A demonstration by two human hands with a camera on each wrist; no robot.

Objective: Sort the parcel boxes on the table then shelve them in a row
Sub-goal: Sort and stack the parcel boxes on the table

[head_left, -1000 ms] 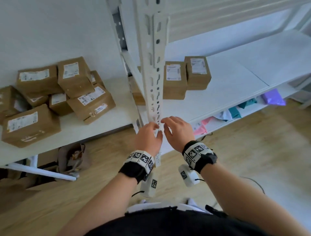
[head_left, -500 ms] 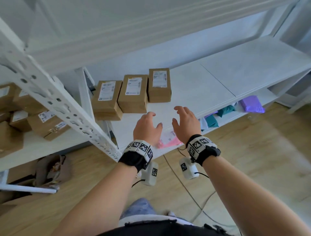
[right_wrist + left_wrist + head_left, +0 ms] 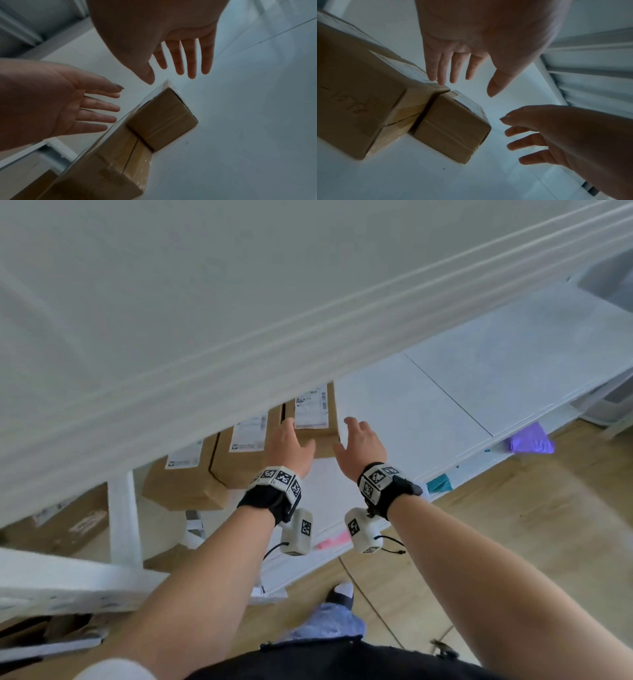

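both hands reach into the shelf bay with fingers straight and spread, holding nothing. our left hand point(image 3: 289, 448) hangs over the seam between the middle and right-hand boxes, and from the left wrist view its fingertips point(image 3: 442, 79) sit just above the top edge of the middle brown cardboard parcel box point(image 3: 245, 455); we cannot tell whether they touch it. our right hand point(image 3: 359, 445) hovers palm down just to the right of the smallest brown cardboard parcel box point(image 3: 313, 414), apart from it, over bare shelf.

three parcel boxes stand side by side in a row on the white shelf board point(image 3: 428, 412), each with a white shipping label on top. the left-hand brown cardboard box point(image 3: 183, 484) is the largest and sits nearest the white upright post point(image 3: 125, 518); the middle one touches it, and the smallest closes the row on the right, set a little further back. the underside of the white shelf above point(image 3: 239, 302) hides the rear of all three.

on the lower shelf we see a purple plastic mailer bag point(image 3: 531, 440), a teal packet point(image 3: 438, 484) and a pink packet point(image 3: 332, 541). more brown boxes point(image 3: 61, 522) show blurred at far left, beyond the post. black wrist straps with square-patterned markers point(image 3: 277, 481) wrap both wrists above the wooden floor point(image 3: 513, 542).
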